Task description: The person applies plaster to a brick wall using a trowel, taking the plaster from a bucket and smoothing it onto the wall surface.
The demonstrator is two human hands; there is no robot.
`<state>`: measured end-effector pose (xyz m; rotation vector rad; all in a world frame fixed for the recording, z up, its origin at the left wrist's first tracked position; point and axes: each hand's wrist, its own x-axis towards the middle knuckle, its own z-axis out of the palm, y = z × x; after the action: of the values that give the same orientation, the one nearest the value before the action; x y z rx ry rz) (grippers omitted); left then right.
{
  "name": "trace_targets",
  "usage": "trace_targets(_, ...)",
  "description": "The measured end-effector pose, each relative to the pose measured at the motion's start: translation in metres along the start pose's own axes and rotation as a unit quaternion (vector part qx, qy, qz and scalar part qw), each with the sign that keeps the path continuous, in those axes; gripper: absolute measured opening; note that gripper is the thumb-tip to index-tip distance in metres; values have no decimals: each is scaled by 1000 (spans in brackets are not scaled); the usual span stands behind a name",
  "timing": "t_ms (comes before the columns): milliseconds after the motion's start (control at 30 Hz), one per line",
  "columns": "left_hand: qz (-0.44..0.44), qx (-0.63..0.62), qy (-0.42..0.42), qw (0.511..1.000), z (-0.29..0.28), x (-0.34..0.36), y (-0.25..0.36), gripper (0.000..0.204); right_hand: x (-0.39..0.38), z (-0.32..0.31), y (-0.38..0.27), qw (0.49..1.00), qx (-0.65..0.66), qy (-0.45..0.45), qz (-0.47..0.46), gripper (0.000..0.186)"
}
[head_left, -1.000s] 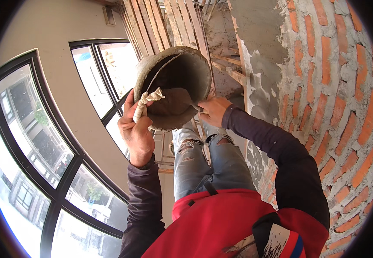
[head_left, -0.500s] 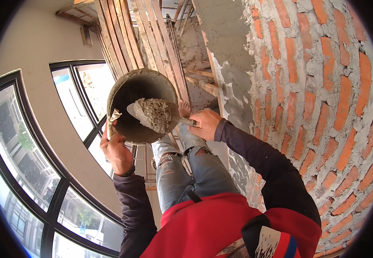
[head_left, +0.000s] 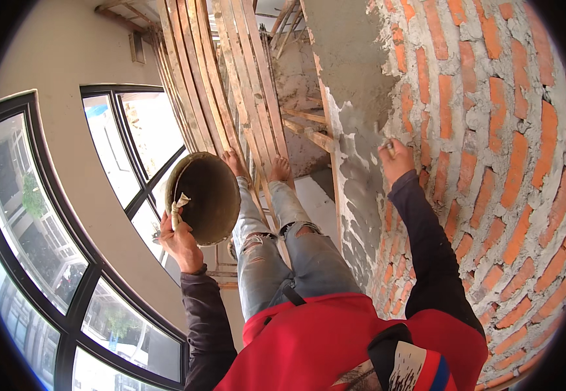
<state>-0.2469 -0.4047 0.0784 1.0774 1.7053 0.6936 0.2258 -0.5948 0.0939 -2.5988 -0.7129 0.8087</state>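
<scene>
My left hand [head_left: 180,244] grips the rim side of a round, mortar-stained bucket [head_left: 221,202], at a pale knotted strip [head_left: 178,207] tied there. The bucket is tilted so its dark inside faces me. On the other side, my right hand [head_left: 397,161] is closed round the handle of a trowel [head_left: 388,147] close to the wall. The blade hardly shows, and I cannot tell whether mortar is on it. Beside it runs a band of wet grey plaster [head_left: 348,58] with a ragged edge against the bare brickwork [head_left: 468,163].
My bare feet [head_left: 281,169] stand on long wooden scaffold planks [head_left: 257,98], with a gap between them and a drop beneath. Dark-framed windows [head_left: 68,326] line the left wall [head_left: 55,65]. Timber braces [head_left: 309,130] show below on the far side.
My right hand has lifted the mortar-loaded trowel out of the bucket and carried it right to the wall. The bucket in my left hand has come slightly nearer and turned.
</scene>
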Motion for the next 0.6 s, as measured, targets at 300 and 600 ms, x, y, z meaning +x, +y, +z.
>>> trace_targets(300, -13, -53, -82, 995, 15, -50, 117, 40, -83, 61, -178, 886, -193, -343, -246, 46)
trace_targets(600, 138, -121, -149, 972, 27, -98, 227, 39, -130, -50, -216, 860, -237, -256, -372, 40)
